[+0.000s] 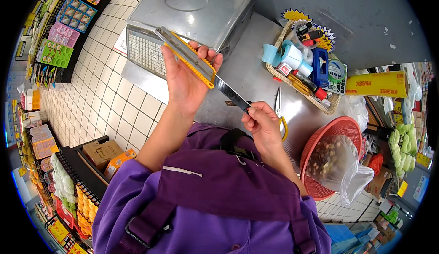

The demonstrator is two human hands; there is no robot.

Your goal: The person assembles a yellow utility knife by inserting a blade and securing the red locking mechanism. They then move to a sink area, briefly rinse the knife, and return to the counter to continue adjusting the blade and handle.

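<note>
My left hand [183, 82] is closed around a yellow and grey utility knife handle [189, 56], held tilted over the front of a metal weighing scale [183, 21]. From the handle's lower end a long dark snap-off blade [232, 95] runs down to the right. My right hand [264, 127] pinches the far end of this blade between thumb and fingers. Whether the blade's upper end sits inside the handle or only touches it, I cannot tell. Beside my right hand, scissors [283, 128] with yellow grips lie on the metal counter [219, 110].
A wicker basket [306, 99] holds tape rolls, label rolls and pens. Right of my arm, a red plastic colander [315, 139] carries a clear bag of small brown items [331, 155]. A yellow wrap roll [377, 84] lies behind. Shelves [75, 34] stand left across the tiled floor.
</note>
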